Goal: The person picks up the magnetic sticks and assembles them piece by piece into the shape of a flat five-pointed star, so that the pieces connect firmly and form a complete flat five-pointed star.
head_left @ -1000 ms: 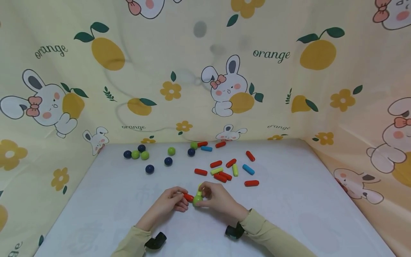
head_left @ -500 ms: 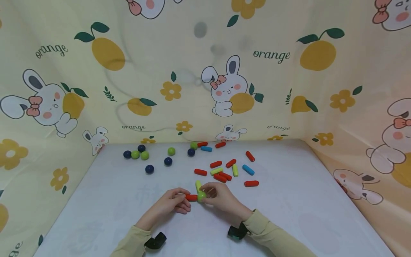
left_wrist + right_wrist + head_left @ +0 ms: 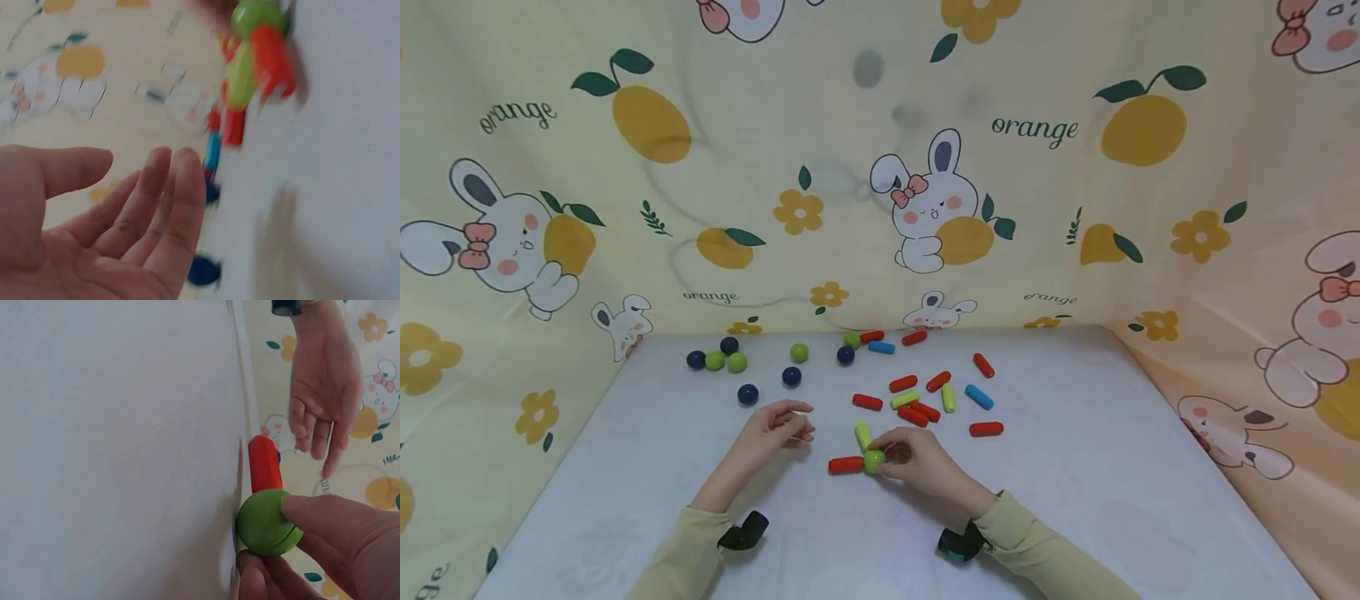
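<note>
My right hand (image 3: 922,467) pinches a green ball (image 3: 874,461) between thumb and fingers, low over the white table. A red stick (image 3: 846,465) is joined to the ball and points left; a yellow-green stick (image 3: 863,436) leads away from it toward the back. In the right wrist view the green ball (image 3: 265,523) shows a groove, with the red stick (image 3: 265,464) beyond it. My left hand (image 3: 771,437) hovers to the left of this piece, holding nothing. Its fingers are relaxed and slightly bent in the left wrist view, where the palm (image 3: 94,262) shows.
Dark blue balls (image 3: 748,394) and green balls (image 3: 799,352) lie at the back left of the white table (image 3: 1075,500). Red sticks (image 3: 987,429), yellow-green sticks (image 3: 948,398) and blue sticks (image 3: 979,396) are scattered behind the right hand. A printed cloth (image 3: 820,167) encloses the back and sides.
My left hand has let go of the red stick and moved left and away toward the back. The right hand, still pinching the green ball, has shifted slightly right.
</note>
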Demonstrator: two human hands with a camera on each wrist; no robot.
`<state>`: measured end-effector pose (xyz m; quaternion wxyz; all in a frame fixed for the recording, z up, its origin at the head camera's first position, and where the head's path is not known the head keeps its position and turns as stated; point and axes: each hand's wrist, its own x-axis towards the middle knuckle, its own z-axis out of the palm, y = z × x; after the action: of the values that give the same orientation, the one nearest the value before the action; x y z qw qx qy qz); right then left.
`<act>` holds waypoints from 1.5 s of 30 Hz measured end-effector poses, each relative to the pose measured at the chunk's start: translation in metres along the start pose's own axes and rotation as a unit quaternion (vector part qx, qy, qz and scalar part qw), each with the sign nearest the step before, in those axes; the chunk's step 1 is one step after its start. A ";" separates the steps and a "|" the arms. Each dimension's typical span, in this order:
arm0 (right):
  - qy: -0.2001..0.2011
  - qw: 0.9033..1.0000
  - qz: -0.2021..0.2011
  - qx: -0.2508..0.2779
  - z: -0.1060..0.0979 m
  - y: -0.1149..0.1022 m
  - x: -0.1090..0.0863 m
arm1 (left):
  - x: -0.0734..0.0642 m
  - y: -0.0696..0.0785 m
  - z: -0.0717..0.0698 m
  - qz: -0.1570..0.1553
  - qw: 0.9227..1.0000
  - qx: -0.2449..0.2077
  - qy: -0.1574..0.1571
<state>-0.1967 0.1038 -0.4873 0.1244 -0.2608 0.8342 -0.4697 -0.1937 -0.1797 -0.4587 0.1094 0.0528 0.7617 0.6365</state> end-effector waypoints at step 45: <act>-0.024 1.000 -0.009 0.013 -0.007 0.003 -0.004 | 0.032 -0.036 -0.057 -0.011 0.962 0.209 0.175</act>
<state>-0.1977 0.1119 -0.4860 0.1433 -0.2779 0.8225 -0.4751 -0.2359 -0.2338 -0.4877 -0.0317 -0.0460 0.8858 0.4607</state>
